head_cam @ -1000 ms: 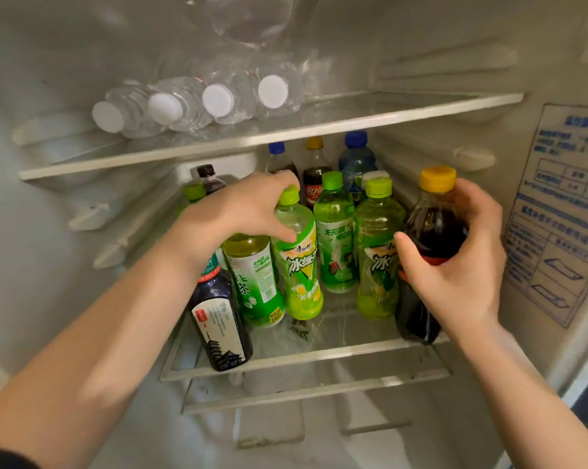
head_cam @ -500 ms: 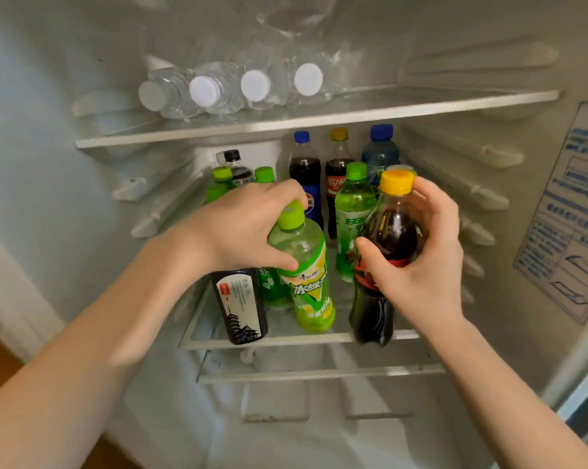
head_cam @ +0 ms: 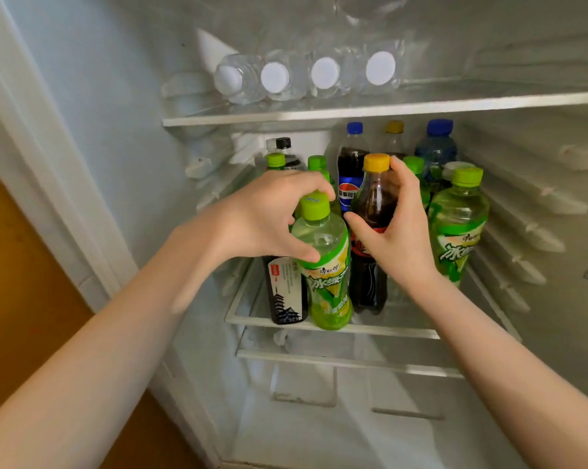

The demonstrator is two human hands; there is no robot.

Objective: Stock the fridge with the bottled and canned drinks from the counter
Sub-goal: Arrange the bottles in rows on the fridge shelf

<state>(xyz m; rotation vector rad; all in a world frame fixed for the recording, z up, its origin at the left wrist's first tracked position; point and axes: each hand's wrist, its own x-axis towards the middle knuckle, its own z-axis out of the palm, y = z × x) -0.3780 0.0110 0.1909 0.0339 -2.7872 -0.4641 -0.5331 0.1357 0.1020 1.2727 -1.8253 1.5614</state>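
Both hands are inside the fridge (head_cam: 123, 96), at the centre of the frame. Your left hand (head_cam: 265, 221) has its fingers (head_cam: 314, 188) curled over the shoulder of a lime-capped tea bottle (head_cam: 326, 265), with the thumb pressed on its front. Your right hand (head_cam: 394, 231) is clamped round the upper body of a yellow-capped cola bottle (head_cam: 374, 204). Both bottles are upright at the front edge of the middle shelf (head_cam: 397, 331), touching side by side. They seem to rest on it, though the bases are partly hidden.

Stocking looks well advanced. Behind and beside your hands the middle shelf holds a dark labelled bottle (head_cam: 286, 292), a blue-capped cola (head_cam: 348, 184), more green-capped bottles, and a second large tea bottle (head_cam: 458, 225) at the right. On the upper shelf (head_cam: 353, 111), water bottles (head_cam: 323, 74) lie in a row, caps toward you.

What I judge remains is to let go of these two once they stand firm. No cans show anywhere in the fridge. The table with the remaining drinks is out of frame, so you cannot tell how many are left.
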